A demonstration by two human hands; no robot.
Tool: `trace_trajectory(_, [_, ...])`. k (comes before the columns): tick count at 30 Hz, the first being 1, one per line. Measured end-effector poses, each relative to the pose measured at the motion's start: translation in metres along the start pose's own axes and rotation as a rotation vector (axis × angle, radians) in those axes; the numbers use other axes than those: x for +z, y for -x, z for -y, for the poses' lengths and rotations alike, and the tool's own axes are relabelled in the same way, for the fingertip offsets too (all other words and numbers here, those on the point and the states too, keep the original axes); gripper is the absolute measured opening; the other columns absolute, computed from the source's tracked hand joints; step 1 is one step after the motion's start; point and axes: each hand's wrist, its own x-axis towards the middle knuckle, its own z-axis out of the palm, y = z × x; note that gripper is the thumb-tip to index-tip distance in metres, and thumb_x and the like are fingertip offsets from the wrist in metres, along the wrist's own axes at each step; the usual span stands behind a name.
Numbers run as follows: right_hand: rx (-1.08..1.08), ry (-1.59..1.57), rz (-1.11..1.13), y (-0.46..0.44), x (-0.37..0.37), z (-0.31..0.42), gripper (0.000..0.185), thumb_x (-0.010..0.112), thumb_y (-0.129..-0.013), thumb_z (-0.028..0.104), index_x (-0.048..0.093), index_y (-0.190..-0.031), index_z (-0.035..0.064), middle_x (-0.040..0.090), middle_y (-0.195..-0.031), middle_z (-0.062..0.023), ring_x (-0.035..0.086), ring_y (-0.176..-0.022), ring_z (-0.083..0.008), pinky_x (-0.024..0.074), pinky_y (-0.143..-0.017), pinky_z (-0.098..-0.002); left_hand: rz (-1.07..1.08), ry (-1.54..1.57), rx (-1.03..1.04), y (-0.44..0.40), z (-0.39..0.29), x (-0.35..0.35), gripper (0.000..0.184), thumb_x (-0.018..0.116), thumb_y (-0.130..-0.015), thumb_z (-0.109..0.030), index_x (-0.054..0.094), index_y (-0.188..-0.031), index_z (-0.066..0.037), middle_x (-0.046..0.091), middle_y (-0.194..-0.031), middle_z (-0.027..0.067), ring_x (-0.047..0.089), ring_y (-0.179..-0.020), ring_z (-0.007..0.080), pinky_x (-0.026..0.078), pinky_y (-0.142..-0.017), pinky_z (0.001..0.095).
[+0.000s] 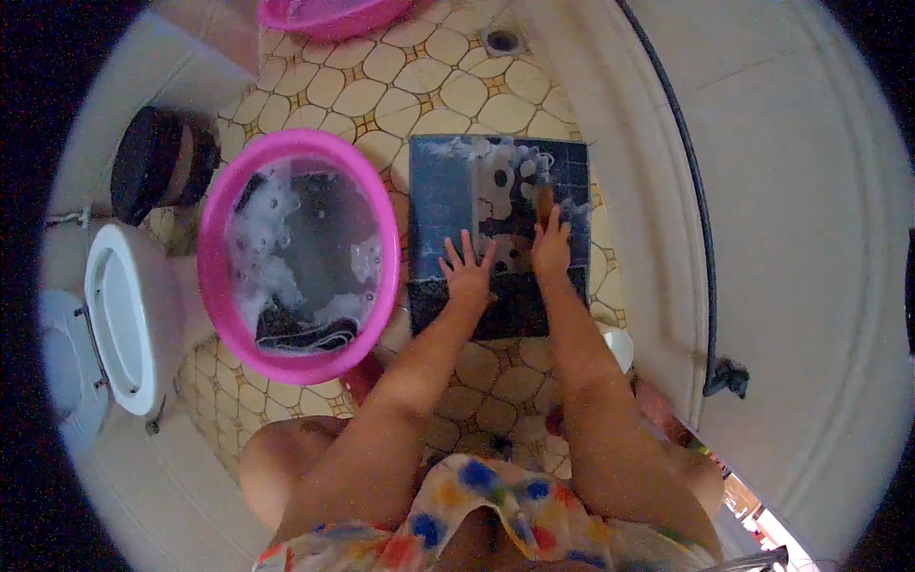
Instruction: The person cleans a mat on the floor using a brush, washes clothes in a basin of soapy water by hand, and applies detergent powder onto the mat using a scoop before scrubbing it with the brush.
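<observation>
A dark blue-grey floor mat point(440, 205) with a panda-like print lies flat on the tiles, with white suds along its far edge and right side. My left hand point(467, 275) rests on the lower middle of the mat, fingers spread and holding nothing. My right hand point(551, 250) is wrapped around the brown handle of a scrubbing brush point(544, 198) on the mat's right half. The brush points away from me; its head is hard to make out among the foam.
Left of the mat stands a pink basin point(389, 276) of sudsy water with dark cloth in it. A second pink basin point(334, 21) is at the far edge. A toilet point(124, 319), a black round object point(148, 164), a floor drain point(503, 41), a black hose point(701, 205) and a white container point(620, 351) surround the area.
</observation>
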Motion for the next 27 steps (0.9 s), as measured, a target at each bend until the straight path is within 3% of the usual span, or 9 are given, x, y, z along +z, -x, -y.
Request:
trace_trajectory(6, [0.120, -0.069, -0.046, -0.072, -0.024, 0.022, 0.056, 0.048, -0.092, 0.032, 0.025, -0.141, 0.0150, 0.043, -0.120, -0.0248, 0.055, -0.097, -0.0424, 0.0478, -0.080, -0.0472, 0.020, -0.038, -0.025, -0.005, -0.006, -0.001, 0.112, 0.081, -0.059, -0.040, 0.008, -0.144, -0.035, -0.008, -0.148, 0.0250, 0.001, -0.131, 0.0549, 0.017, -0.103, 0.0619])
trace_trajectory(14, [0.142, -0.030, 0.123, 0.055, -0.012, -0.017, 0.061, 0.048, -0.092, 0.030, 0.019, -0.143, 0.0131, 0.044, -0.114, -0.0260, 0.054, -0.096, -0.0448, 0.0475, -0.078, -0.0483, -0.061, -0.109, 0.001, -0.013, -0.010, 0.016, 0.111, 0.081, -0.060, -0.038, 0.009, -0.144, -0.035, -0.001, -0.147, 0.0290, 0.006, -0.129, 0.0586, 0.015, -0.104, 0.0600])
trace_trajectory(17, [0.085, -0.026, 0.066, 0.032, -0.014, -0.026, 0.061, 0.048, -0.092, 0.029, 0.019, -0.143, 0.0131, 0.043, -0.117, -0.0270, 0.054, -0.097, -0.0448, 0.0479, -0.078, -0.0485, -0.190, -0.106, 0.009, -0.014, -0.009, 0.029, 0.109, 0.081, -0.060, -0.037, 0.011, -0.144, -0.034, 0.001, -0.146, 0.0293, 0.008, -0.129, 0.0584, 0.016, -0.105, 0.0592])
trace_trajectory(24, [0.097, -0.092, 0.005, -0.074, -0.032, -0.009, 0.062, 0.049, -0.091, 0.028, 0.018, -0.142, 0.0118, 0.039, -0.125, -0.0299, 0.051, -0.104, -0.0446, 0.0451, -0.085, -0.0474, -0.072, -0.111, 0.000, -0.009, -0.011, 0.007, 0.106, 0.080, -0.060, -0.035, 0.014, -0.143, -0.033, 0.002, -0.147, 0.0287, 0.007, -0.129, 0.0581, 0.016, -0.105, 0.0591])
trace_trajectory(27, [0.120, -0.137, 0.006, -0.066, -0.021, -0.025, 0.063, 0.049, -0.091, 0.028, 0.017, -0.143, 0.0125, 0.039, -0.126, -0.0295, 0.050, -0.105, -0.0447, 0.0444, -0.086, -0.0476, -0.072, -0.135, -0.005, -0.013, -0.009, 0.018, 0.109, 0.081, -0.061, -0.037, 0.010, -0.144, -0.034, -0.001, -0.147, 0.0284, 0.005, -0.129, 0.0581, 0.016, -0.105, 0.0591])
